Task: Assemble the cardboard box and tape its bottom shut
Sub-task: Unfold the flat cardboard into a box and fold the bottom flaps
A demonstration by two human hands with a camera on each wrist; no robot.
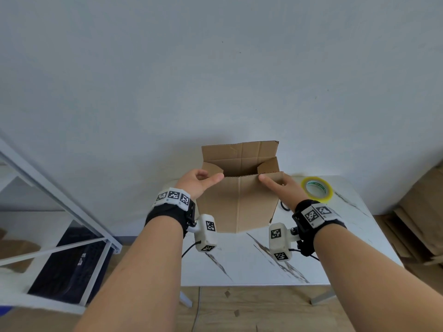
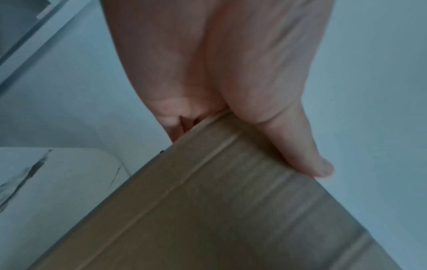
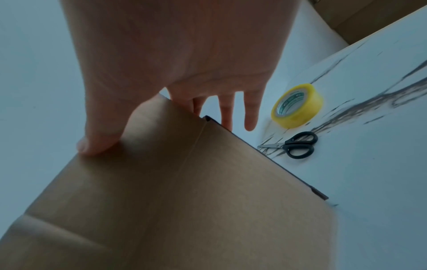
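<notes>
Marble-patterned table [image 1: 299, 264] carries the work; on it stands the box [image 1: 237, 204], opened into a tube with its upper flaps up. Both hands grip its near top edge — the left hand [image 1: 199, 182] at the left corner, thumb on the outer face and fingers curled behind; the right hand [image 1: 281, 188] at the right corner, thumb pressed on the front, fingers spread loosely beyond the edge. Right of the box lie a tape roll [image 3: 297, 106] and, nearer, scissors [image 3: 294, 145].
</notes>
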